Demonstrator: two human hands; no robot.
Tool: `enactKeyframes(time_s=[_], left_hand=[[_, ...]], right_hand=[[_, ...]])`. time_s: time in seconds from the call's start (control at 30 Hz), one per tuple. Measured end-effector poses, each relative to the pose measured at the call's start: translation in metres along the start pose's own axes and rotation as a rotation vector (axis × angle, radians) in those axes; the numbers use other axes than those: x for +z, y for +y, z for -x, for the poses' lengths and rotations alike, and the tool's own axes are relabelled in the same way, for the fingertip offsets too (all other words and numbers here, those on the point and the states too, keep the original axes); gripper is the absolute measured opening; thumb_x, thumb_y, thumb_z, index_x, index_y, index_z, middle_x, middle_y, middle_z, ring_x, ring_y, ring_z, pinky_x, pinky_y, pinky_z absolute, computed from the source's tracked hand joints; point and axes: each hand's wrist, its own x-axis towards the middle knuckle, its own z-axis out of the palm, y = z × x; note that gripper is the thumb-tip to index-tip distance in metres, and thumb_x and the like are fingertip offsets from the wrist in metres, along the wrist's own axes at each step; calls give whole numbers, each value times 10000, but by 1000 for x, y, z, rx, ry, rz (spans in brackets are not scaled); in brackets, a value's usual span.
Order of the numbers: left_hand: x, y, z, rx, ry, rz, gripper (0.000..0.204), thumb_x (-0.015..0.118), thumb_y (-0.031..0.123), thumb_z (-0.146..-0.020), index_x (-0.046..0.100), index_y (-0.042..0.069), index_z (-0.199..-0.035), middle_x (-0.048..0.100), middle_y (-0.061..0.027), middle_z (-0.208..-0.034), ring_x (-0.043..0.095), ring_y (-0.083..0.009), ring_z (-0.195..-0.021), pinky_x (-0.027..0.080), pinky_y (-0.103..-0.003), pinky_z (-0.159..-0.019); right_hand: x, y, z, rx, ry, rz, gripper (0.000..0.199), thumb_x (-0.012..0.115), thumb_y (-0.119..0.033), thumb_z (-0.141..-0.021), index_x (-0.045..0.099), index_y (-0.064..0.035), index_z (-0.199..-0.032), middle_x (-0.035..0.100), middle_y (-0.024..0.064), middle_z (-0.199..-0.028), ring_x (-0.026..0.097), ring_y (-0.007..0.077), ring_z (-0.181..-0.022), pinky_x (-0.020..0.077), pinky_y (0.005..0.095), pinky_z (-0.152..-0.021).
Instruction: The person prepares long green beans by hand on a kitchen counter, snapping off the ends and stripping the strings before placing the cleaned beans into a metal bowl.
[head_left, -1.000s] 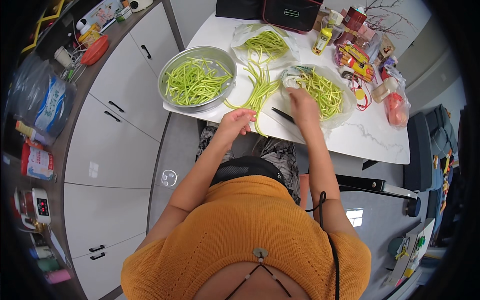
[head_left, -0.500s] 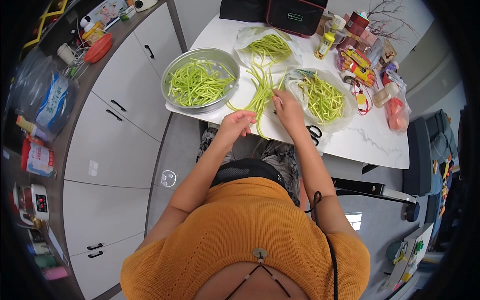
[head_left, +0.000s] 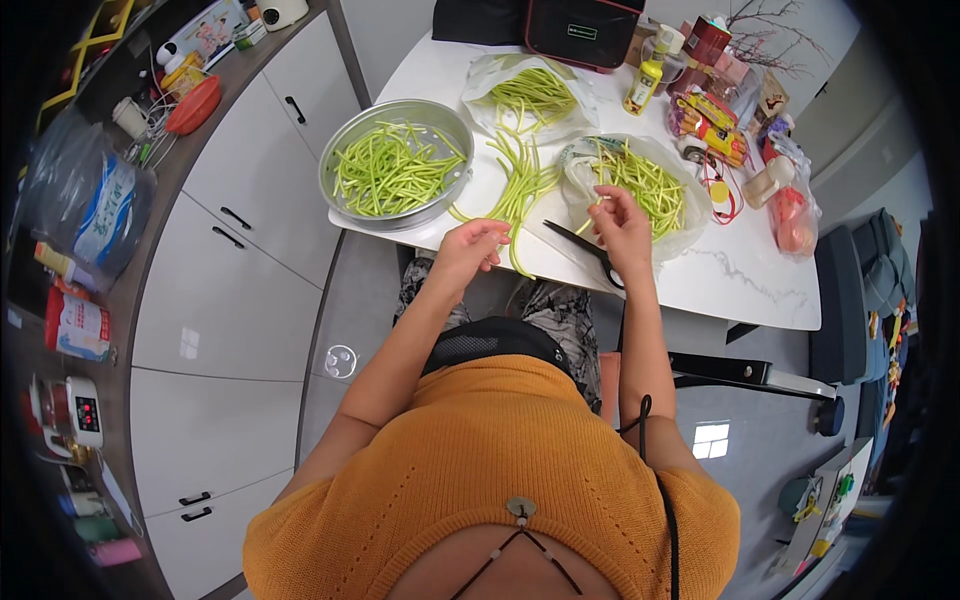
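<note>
The left hand sits at the near edge of the white desk, its fingers curled together and pinching the lower ends of a loose bunch of long green beans that lies on the desk between a metal bowl and a plastic bag. The right hand is raised over the near side of that open plastic bag, its fingers drawn together around a single bean held above the pile of beans inside the bag. A pair of black scissors lies on the desk just beside the right hand, between the two hands. The round metal bowl, to the left of the loose bunch, holds short cut pieces of bean. Farther back, a second plastic bag holds more long beans. A yellow bottle and assorted packets stand along the far right of the desk.
</note>
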Motion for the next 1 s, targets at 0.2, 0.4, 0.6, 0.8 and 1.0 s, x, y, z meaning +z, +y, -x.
enactKeyframes(time_s=[0.2,0.4,0.6,0.8,1.0], left_hand=[[0,-3,-1,-9,10,5,245,519,121,-893,577,-25,-1081,621,-59,-888,505,-51,-616,400,-166,-536],[-4,-8,-2,3,4,6,244,516,123,-895,578,-24,-1080,620,-54,-887,506,-48,-614,398,-164,-533],[-6,-6,0,-4,22,-1,241,510,121,-897,580,-23,-1077,621,-53,-887,506,-46,-616,399,-163,-534],[-6,-8,0,-4,11,15,241,509,120,-899,578,-22,-1081,623,-53,-892,507,-46,-619,400,-163,-537],[-10,-5,3,-2,27,5,244,514,123,-898,575,-21,-1085,623,-50,-891,508,-45,-619,401,-162,-540]], right_hand=[[-42,2,-29,-207,249,874,279,566,-209,-831,609,-97,-1082,625,159,-872,613,327,-807,491,377,-694],[-17,-8,-10,-199,288,1134,253,604,-210,-807,619,-110,-1038,569,120,-1094,615,308,-829,507,399,-676],[11,-15,-7,-380,300,1104,229,637,-161,-766,617,-119,-989,562,84,-1006,611,280,-754,504,392,-612],[53,17,-32,-524,-39,1087,173,550,-102,-778,609,-110,-940,579,86,-850,614,287,-676,494,377,-561],[74,30,-43,-517,-116,1174,168,513,-101,-791,606,-113,-931,584,87,-830,619,284,-666,494,372,-561]])
